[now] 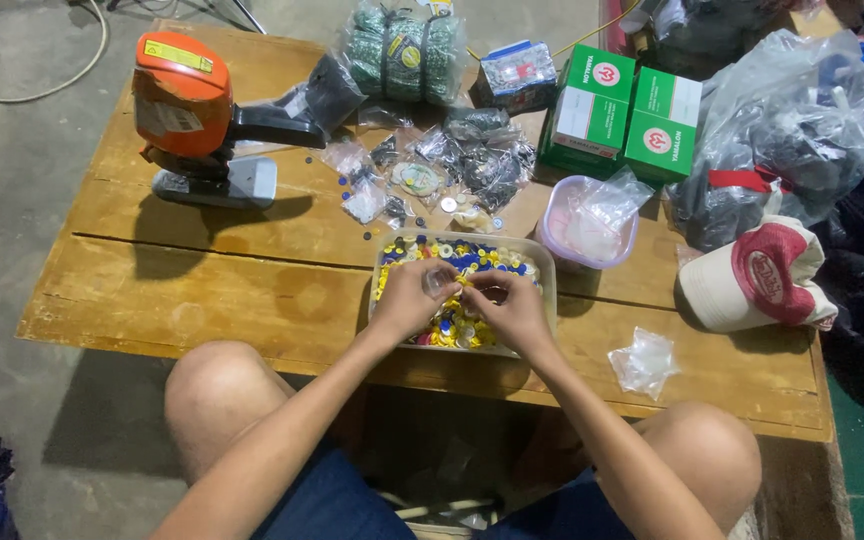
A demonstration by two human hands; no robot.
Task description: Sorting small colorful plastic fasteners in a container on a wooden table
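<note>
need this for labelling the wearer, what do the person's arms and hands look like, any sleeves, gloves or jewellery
Both forearms are bare from the elbows down: no sleeves show in the head view. The left hand and the right hand wear no gloves, and no watch, bracelet or ring can be made out, though the fingers are small in the picture. The only clothing in view is dark blue shorts above the bare knees.
</note>
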